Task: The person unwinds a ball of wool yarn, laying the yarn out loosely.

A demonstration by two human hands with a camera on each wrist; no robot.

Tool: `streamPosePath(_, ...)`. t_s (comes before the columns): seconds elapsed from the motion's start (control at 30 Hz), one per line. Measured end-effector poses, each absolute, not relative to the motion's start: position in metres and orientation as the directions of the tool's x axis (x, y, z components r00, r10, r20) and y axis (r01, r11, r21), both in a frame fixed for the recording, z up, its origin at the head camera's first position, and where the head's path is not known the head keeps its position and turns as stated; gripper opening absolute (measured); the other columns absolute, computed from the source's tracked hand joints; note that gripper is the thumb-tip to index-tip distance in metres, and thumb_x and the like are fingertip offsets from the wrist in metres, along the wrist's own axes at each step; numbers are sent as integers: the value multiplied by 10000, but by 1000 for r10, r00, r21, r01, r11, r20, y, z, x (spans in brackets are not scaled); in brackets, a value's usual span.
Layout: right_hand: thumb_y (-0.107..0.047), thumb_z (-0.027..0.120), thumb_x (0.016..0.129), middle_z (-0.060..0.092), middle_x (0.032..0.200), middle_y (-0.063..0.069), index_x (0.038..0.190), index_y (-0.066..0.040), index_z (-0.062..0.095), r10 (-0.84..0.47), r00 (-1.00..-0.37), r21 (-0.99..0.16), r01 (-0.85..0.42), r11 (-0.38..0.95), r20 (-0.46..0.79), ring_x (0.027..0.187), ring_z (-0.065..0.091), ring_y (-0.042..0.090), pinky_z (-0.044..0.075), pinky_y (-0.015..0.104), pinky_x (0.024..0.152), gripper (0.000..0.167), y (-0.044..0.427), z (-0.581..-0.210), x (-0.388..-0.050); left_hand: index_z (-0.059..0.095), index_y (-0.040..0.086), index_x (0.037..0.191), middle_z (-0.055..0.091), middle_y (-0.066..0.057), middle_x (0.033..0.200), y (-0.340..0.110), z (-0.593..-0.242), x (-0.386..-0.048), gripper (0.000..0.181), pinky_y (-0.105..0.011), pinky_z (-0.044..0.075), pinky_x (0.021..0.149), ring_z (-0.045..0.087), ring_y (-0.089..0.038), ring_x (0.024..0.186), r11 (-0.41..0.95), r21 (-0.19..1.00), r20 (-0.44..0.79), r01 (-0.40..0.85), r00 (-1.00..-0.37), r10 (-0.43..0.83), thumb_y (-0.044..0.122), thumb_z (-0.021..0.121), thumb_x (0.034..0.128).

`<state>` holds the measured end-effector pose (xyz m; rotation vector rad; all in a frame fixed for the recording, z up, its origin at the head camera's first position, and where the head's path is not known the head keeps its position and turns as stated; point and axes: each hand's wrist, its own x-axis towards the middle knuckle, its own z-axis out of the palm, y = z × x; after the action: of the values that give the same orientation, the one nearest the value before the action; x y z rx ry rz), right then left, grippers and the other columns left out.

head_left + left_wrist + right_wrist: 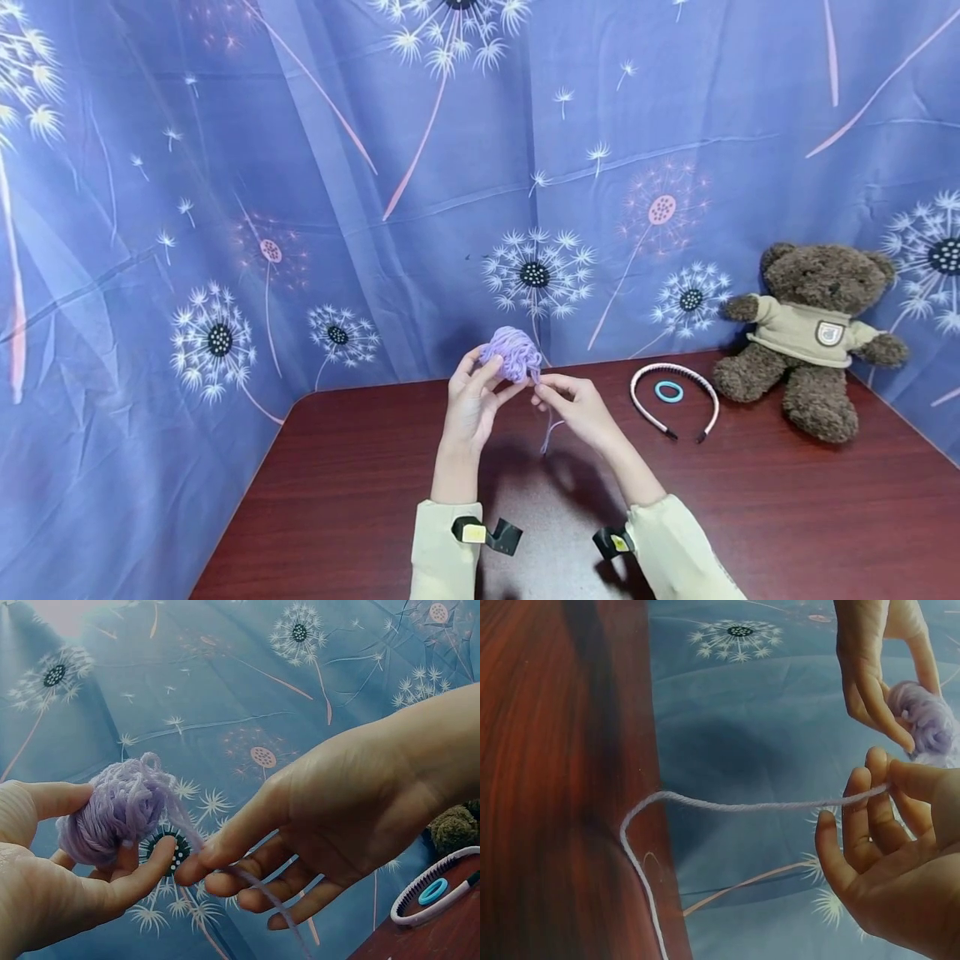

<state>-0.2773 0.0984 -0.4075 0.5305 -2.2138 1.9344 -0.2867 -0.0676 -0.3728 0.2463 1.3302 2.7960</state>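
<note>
Fingers (142, 877) of the left hand (468, 404) gripped a lilac yarn ball (512, 353); at its four o'clock the right hand (577, 408) pinched the trailing strand (742, 806). Toward three o'clock lay a headband (675, 367) around a turquoise ring (669, 401), then a teddy bear (795, 333).

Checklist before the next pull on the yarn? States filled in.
1. Left hand grips yarn ball: ok.
2. Right hand pinches the strand: ok.
3. Ball's outer wraps lie neat: not ok, loose loops stick out.
4. Inside of ball free of tangles: cannot tell, hidden.
5. Headband, blue ring and teddy bear apart from the yarn: ok, all off to the right.
</note>
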Motion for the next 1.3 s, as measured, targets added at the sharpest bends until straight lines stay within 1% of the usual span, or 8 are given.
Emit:
streamPosePath(0.1,-28,580,944,698,811,198,1098,182,612,-165,-922,-923,-369,109,349,708,606,-22,552,209,676,263,97,-408,-277,546,139,1042,645,-12,968,-67,-373,-287,202,-401,610,774,668,-127,822,-635,771,134,39,-986,102,-25,498,936)
streamPosePath(0.33,-63,582,940,697,739,45,1055,107,665,-123,-897,-893,-438,106,425,673,623,33,531,193,615,221,101,-417,-281,543,143,1028,635,-9,961,-71,-373,-287,206,-375,607,759,661,-117,795,-639,767,139,58,-987,77,-35,491,939)
streamPosePath(0.47,-79,577,953,703,763,46,1092,85,671,-60,-936,-925,-352,144,347,681,632,40,541,194,656,235,112,-415,-283,538,133,1030,614,-18,966,-76,-371,-288,202,-378,605,747,654,-126,784,-643,762,133,73,-990,46,-39,498,933)
streamPosePath(0.73,-124,564,984,660,746,-159,1199,120,605,2,-972,-968,-232,98,233,709,626,-42,570,157,761,328,136,-409,-286,537,119,1044,599,-47,1021,-89,-369,-291,180,-385,600,759,665,-155,832,-646,757,122,100,-992,-10,-24,508,937)
streamPosePath(0.93,-133,549,993,653,732,-193,1209,155,575,51,-970,-969,-235,78,239,720,633,-41,579,157,766,361,154,-411,-290,532,119,1042,603,-56,1028,-97,-368,-292,177,-386,598,755,668,-151,811,-654,748,113,112,-993,-41,-21,511,936)
streamPosePath(1.1,-102,541,991,650,701,-213,1173,173,584,131,-953,-960,-262,100,274,682,629,-51,556,118,708,333,173,-413,-291,535,120,1034,624,-49,1004,-99,-369,-292,174,-389,597,752,665,-152,802,-657,745,107,115,-993,-52,-20,515,934)
streamPosePath(1.2,-105,549,987,651,690,-215,1159,122,616,189,-946,-963,-244,110,262,661,618,-55,526,105,671,293,186,-415,-291,536,118,1031,621,-51,1004,-99,-370,-293,170,-389,596,751,661,-157,805,-656,745,106,117,-993,-57,-19,516,933)
streamPosePath(1.3,-122,561,984,661,687,-214,1098,-39,686,232,-942,-970,-230,81,243,642,609,-57,482,102,611,189,198,-418,-292,539,122,1025,615,-54,1009,-99,-370,-294,171,-387,594,749,658,-159,807,-652,748,107,124,-992,-65,-19,519,931)
